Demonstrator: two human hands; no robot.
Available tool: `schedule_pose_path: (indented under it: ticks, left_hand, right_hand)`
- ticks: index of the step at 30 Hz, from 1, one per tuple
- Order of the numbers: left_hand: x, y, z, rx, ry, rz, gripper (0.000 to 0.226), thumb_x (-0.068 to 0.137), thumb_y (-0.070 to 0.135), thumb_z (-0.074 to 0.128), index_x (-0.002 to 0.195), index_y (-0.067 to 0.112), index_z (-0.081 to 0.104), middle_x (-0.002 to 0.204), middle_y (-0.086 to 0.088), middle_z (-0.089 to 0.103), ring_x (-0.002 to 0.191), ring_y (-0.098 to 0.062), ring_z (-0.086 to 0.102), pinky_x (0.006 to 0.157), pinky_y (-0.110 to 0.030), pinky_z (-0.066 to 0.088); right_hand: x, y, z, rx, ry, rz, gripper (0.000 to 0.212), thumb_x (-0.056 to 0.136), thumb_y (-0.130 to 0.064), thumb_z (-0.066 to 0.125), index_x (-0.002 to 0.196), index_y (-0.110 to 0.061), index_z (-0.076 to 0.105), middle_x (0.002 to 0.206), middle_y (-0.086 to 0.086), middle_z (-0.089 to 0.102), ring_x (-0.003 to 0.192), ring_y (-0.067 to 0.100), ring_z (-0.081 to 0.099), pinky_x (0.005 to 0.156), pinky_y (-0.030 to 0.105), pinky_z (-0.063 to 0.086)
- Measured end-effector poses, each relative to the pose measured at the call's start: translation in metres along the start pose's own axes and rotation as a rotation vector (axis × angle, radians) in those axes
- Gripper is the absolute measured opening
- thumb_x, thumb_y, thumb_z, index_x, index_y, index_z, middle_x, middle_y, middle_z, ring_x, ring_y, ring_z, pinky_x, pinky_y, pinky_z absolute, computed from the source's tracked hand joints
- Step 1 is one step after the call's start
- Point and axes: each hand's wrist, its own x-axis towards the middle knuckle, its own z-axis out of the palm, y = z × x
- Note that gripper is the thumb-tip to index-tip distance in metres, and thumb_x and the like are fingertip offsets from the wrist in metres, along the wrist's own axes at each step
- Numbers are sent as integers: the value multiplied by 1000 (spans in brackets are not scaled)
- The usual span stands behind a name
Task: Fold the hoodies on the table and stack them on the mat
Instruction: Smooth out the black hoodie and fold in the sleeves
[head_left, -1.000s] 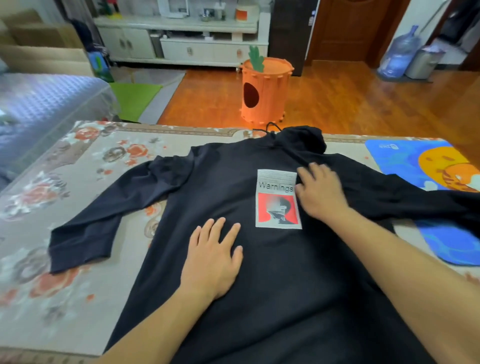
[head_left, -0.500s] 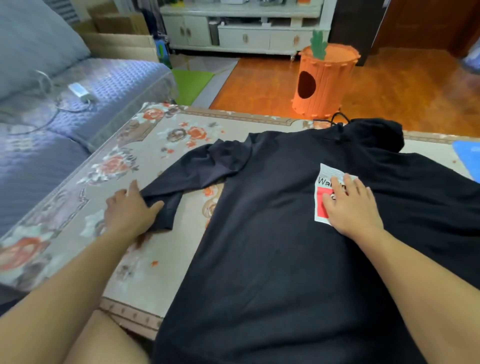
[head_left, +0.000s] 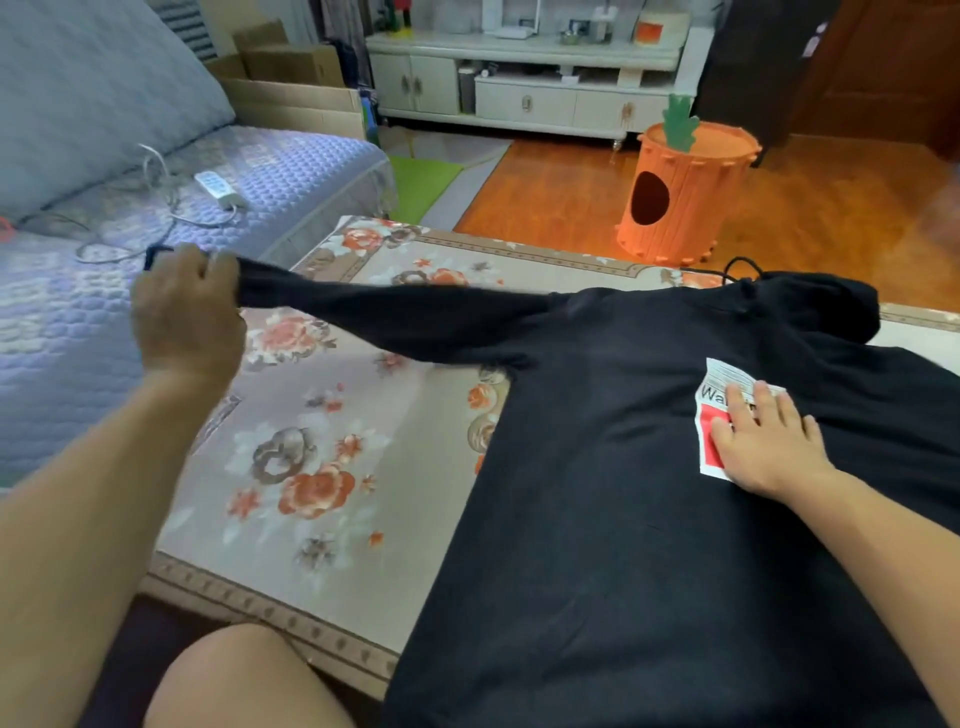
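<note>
A black hoodie (head_left: 623, 493) lies spread on the table, hood at the far side, with a white and red printed patch (head_left: 719, 387) on it. My left hand (head_left: 187, 312) grips the cuff of its left sleeve (head_left: 395, 322) and holds the sleeve stretched out above the table, over the table's left edge. Flat on the hoodie lies my right hand (head_left: 763, 441), fingers straight, pressing on the patch and covering part of it. The mat is out of view.
The table has a flowered cloth (head_left: 311, 467). A grey sofa (head_left: 130, 208) with a white remote (head_left: 218, 188) and cables stands to the left. An orange carrot-shaped stool (head_left: 685, 192) stands on the wooden floor beyond the table. My knee (head_left: 239, 680) shows below.
My left hand left the hoodie's body, took the sleeve cuff on the table, then lifted and pulled it out to the left. My right hand slid down onto the patch. The view swung left.
</note>
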Motion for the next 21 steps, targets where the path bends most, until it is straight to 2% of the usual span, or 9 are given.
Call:
schedule_pose_path:
  ticks: [1, 4, 6, 7, 9, 12, 15, 18, 21]
  left_hand:
    - [2, -15, 4, 56, -34, 20, 23, 74, -9, 59, 96, -5, 55, 93, -32, 51, 86, -47, 51, 71, -53, 38]
    - [-32, -38, 39, 113, -442, -40, 39, 77, 3, 66, 116, 4, 59, 114, -29, 51, 106, -47, 49, 91, -56, 43]
    - [-68, -38, 59, 11, -672, -311, 49, 91, 17, 52, 140, 18, 46, 143, -22, 40, 131, -44, 37, 112, -57, 31]
    - [-81, -35, 65, -62, -695, -428, 50, 96, 23, 44, 145, 22, 39, 152, -18, 34, 138, -42, 30, 117, -56, 24]
    - [-97, -32, 73, -107, -580, -465, 47, 99, 32, 40, 145, 23, 40, 152, -17, 37, 139, -40, 30, 116, -56, 24]
    - [-95, -37, 77, -143, -440, -480, 43, 99, 29, 46, 140, 19, 51, 143, -18, 47, 131, -40, 38, 111, -55, 31]
    - [-98, -41, 79, -237, -380, -541, 39, 97, 23, 52, 134, 16, 59, 136, -16, 55, 126, -38, 44, 110, -54, 34]
    - [-85, -56, 77, -240, -213, -514, 25, 92, 26, 58, 106, 12, 73, 116, -15, 66, 114, -37, 54, 106, -54, 38]
    - [-27, -84, 61, -308, -110, -458, 29, 90, 35, 63, 81, 8, 66, 84, -18, 63, 89, -39, 59, 92, -47, 42]
  right_hand:
    - [1, -3, -2, -22, -13, 16, 64, 101, -46, 17, 160, -26, 5, 168, 4, -5, 154, 28, -5, 123, 51, 1]
    - [3, -17, -13, -111, -4, 85, 61, 100, -44, 24, 156, -20, 24, 165, 11, 14, 150, 36, 11, 121, 52, 11]
    - [4, -35, -24, -169, 178, 32, 50, 95, -32, 44, 139, -9, 51, 147, 18, 39, 135, 42, 33, 113, 52, 29]
    - [4, -49, -31, -162, 286, -40, 43, 90, -22, 53, 129, -4, 58, 138, 20, 47, 125, 44, 40, 107, 53, 36]
    - [8, -85, -42, -65, 365, -168, 42, 87, -13, 55, 128, -5, 59, 136, 19, 49, 121, 44, 41, 101, 51, 40]
    - [20, -151, -56, -9, 295, -327, 50, 88, -18, 42, 136, -13, 55, 141, 13, 50, 129, 39, 39, 108, 48, 39]
    - [39, -210, -58, 34, 245, -433, 52, 91, -5, 42, 141, -15, 54, 144, 11, 50, 133, 37, 41, 109, 47, 42]
    - [75, -249, -51, -30, 198, -494, 57, 95, -3, 38, 150, -16, 41, 153, 11, 43, 137, 39, 39, 113, 49, 36]
    - [113, -265, -43, -117, 106, -416, 54, 101, -18, 38, 155, -16, 30, 158, 13, 33, 139, 41, 34, 114, 49, 33]
